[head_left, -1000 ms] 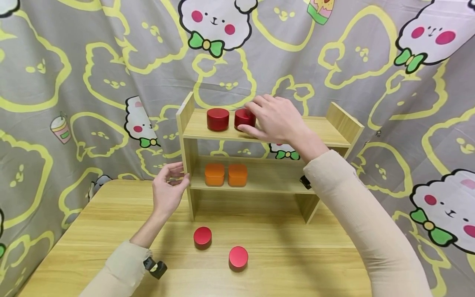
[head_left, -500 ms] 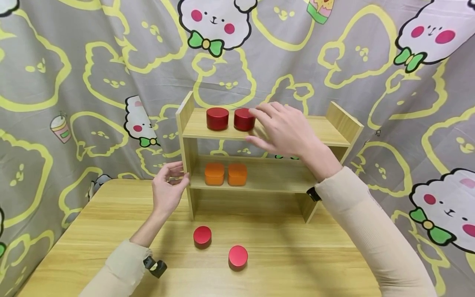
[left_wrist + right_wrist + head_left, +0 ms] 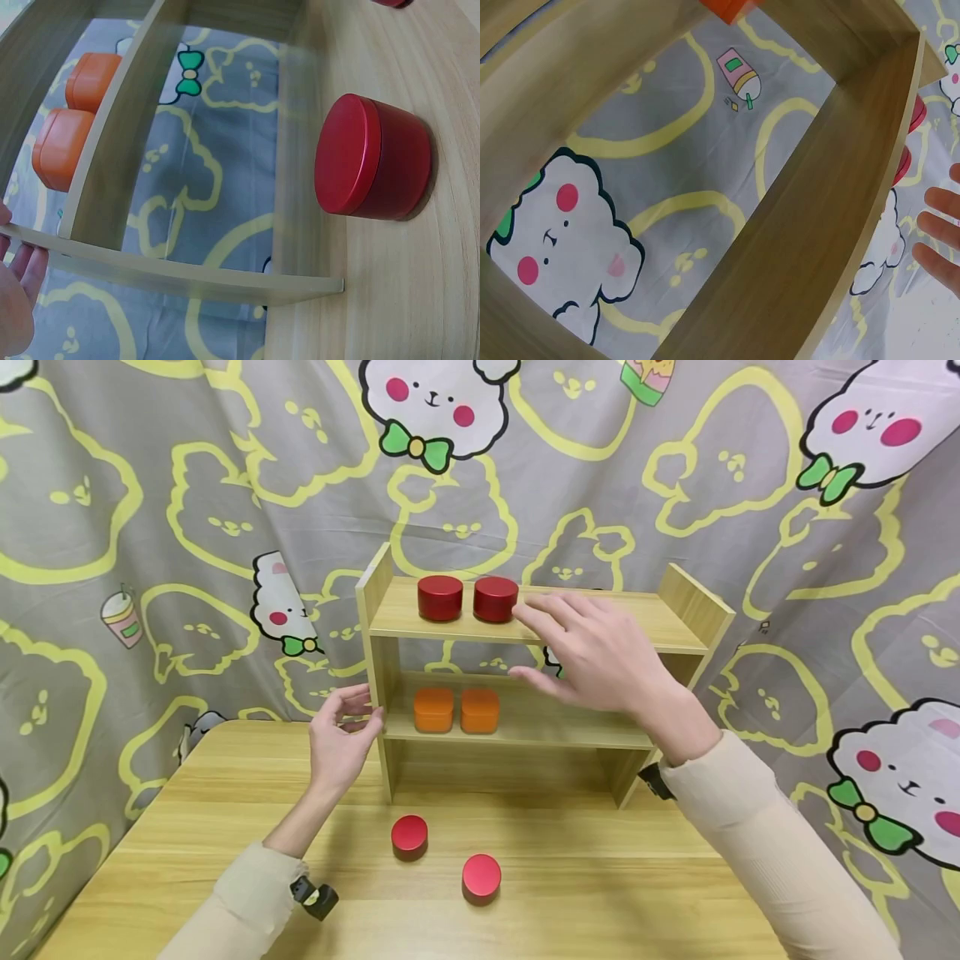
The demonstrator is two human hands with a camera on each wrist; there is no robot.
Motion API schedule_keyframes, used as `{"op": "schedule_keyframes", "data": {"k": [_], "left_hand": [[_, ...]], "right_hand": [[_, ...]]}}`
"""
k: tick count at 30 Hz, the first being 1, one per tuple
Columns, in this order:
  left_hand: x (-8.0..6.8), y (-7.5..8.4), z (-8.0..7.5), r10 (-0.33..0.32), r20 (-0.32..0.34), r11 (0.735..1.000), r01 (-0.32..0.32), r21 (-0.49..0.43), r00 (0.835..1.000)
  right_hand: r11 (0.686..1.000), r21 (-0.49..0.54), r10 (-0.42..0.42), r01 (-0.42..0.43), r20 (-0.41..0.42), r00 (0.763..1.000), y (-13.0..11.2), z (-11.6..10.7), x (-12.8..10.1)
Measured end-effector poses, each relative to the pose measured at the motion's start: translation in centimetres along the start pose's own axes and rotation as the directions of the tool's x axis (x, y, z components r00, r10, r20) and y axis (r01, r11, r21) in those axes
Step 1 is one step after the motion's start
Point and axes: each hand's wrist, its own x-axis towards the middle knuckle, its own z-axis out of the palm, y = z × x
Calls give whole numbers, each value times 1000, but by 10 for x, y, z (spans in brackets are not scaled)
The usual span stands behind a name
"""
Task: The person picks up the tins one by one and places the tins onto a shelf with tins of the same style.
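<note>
**Two tins up, two tins down; both hands empty**

Two dark red tins sit side by side at the left end of the shelf's top board (image 3: 600, 610): left tin (image 3: 440, 597), right tin (image 3: 495, 599). They're packed close, nearly touching, with open board to the right, probably room for more.

Right hand (image 3: 600, 660) hovers in front of the shelf, just right of the right tin, not touching it. Fingers spread and straight, holding nothing. Wrist view confirms: only bare fingertips (image 3: 939, 225) at the frame edge, beside the top board.

Left hand (image 3: 339, 739) rests fingertips against the shelf's left upright (image 3: 382, 693), loosely curled, nothing gripped. Looks like bracing so the shelf stays put. In the left wrist view only the fingers (image 3: 19, 289) show at the edge of the upright.

Middle board carries two orange tins (image 3: 456, 711), also paired at the left end, so each board holds one colour.

Two brighter red tins stand loose on the counter (image 3: 187, 827) in front of the shelf: one (image 3: 409, 837) near the left hand, one (image 3: 482, 877) closer to the camera. Well apart from each other, neither touched.
</note>
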Motion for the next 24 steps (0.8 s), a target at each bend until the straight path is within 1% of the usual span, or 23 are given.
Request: {"op": "schedule_keyframes", "data": {"k": [6,10,19,24], "left_hand": [[0,0,-1,-10,10,1000,9,4,1000],[0,0,-1,-19,12,1000,19,-1,1000],[0,0,0,-8,6,1000,8,3,1000],[0,0,0,-3,7,1000,3,7,1000]], "right_hand": [[998,-50,-36,34,-28,999,-11,-6,-11],[997,-58,-49,47,-35,998,-18,-7,-18],[996,-42,-82,81,-15,997,-33,-3,-42],[997,-22,-75,76,21,997,-42,3,-54]]}}
